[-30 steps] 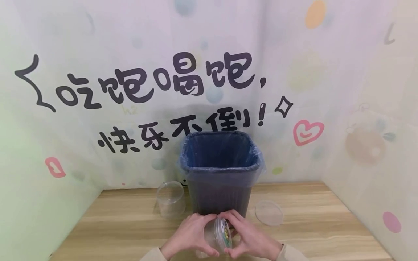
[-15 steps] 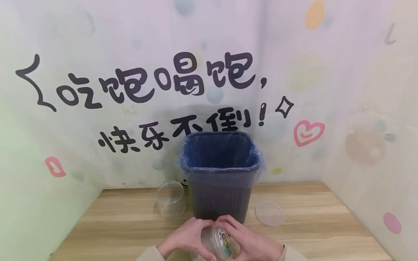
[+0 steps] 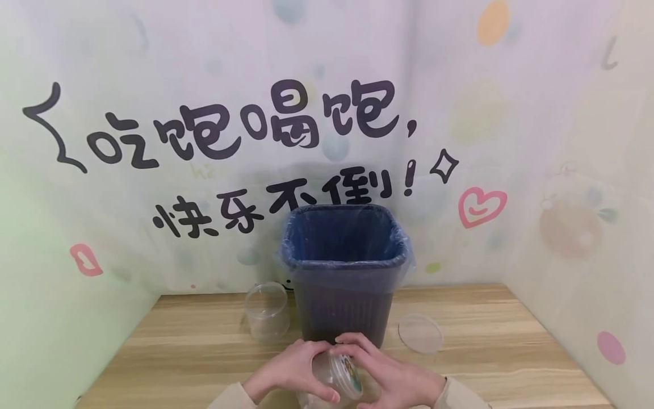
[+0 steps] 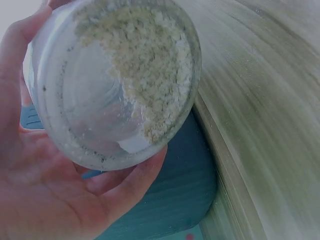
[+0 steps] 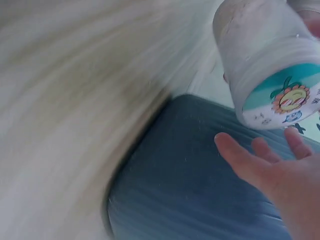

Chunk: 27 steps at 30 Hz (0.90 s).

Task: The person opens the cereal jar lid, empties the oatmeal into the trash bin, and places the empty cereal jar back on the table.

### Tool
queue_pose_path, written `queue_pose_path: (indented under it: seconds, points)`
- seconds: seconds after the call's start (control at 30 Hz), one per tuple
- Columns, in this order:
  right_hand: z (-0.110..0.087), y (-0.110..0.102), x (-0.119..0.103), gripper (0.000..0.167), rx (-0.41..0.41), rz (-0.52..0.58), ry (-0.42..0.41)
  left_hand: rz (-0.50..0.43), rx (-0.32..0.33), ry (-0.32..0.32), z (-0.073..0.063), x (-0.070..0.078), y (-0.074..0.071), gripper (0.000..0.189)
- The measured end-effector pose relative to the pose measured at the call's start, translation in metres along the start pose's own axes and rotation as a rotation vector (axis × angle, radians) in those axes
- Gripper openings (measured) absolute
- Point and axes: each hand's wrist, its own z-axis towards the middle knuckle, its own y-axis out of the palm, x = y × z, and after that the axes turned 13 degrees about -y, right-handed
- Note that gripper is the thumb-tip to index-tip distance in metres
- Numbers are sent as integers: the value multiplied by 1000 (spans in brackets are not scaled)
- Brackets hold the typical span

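Item: small clear plastic jar (image 3: 334, 378), round, tilted on its side, held low over the near edge of the wooden table (image 3: 485, 352), directly in front of the bin.

Appearance: the walls are transparent and dusted with fine residue. A loose heap of pale, crumbly grains (image 4: 150, 65) is seen through the flat base, gathered against one side. The mouth is closed by a lid (image 3: 348, 370) with a white and teal label, on which a yellow sunflower-like face is printed (image 5: 289, 98).

Grip: the body of the jar is cupped by the left hand (image 3: 291, 372), fingers and thumb curled round it. The lid end is met by the right hand (image 3: 390, 378); in the head view its fingers are laid over the lid, while in the right wrist view the fingers (image 5: 240, 152) are seen spread and fairly straight just below the label. Whether the lid is truly clasped cannot be told.

Surroundings: a dark blue bin (image 3: 343, 267) lined with a clear bag stands just behind the hands. An open clear cup (image 3: 267, 311) stands to its left, and a loose clear round lid (image 3: 420, 333) lies flat to its right.
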Motion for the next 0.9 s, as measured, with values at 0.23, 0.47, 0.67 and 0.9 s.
queue_pose_path:
  seconds: [0.23,0.47,0.67,0.9]
  points:
    - [-1,2,5,71,87,266,205,31,80,-35,-1,3,6,62]
    - [-1,2,6,58,101,427,326,118,146,-59,-7,14,13,68]
    - [0,2,6,56,120,403,285,137,151,-60,-8,17,14,66]
    - [0,2,4,64,114,323,177,113,140,-26,-8,12,13,67]
